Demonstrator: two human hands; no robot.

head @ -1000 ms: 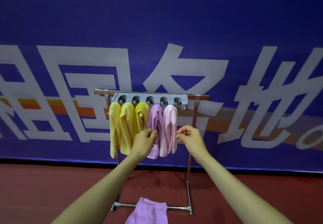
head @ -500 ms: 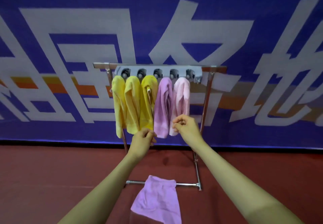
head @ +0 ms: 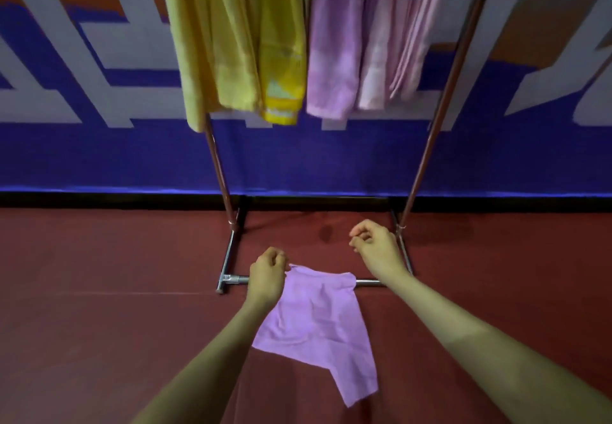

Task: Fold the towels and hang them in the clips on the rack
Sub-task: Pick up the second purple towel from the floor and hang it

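Note:
A purple towel (head: 318,321) lies crumpled on the red floor, its far edge draped over the rack's front base bar (head: 233,279). My left hand (head: 267,276) is at the towel's far left corner and pinches it with curled fingers. My right hand (head: 377,248) hovers over the floor inside the rack's base, fingers curled, holding nothing. Above hang three yellow towels (head: 231,43), a purple one (head: 334,43) and a pink one (head: 397,33). The clips are out of view above the frame.
The rack's two upright poles (head: 440,109) rise from a metal floor frame close to a blue banner wall (head: 99,158) with large white characters. Red floor (head: 99,291) spreads to both sides.
My view dropped from the hanging towels to the floor. Both hands came down from the pink and purple towels; the left reached the corner of the purple towel on the floor.

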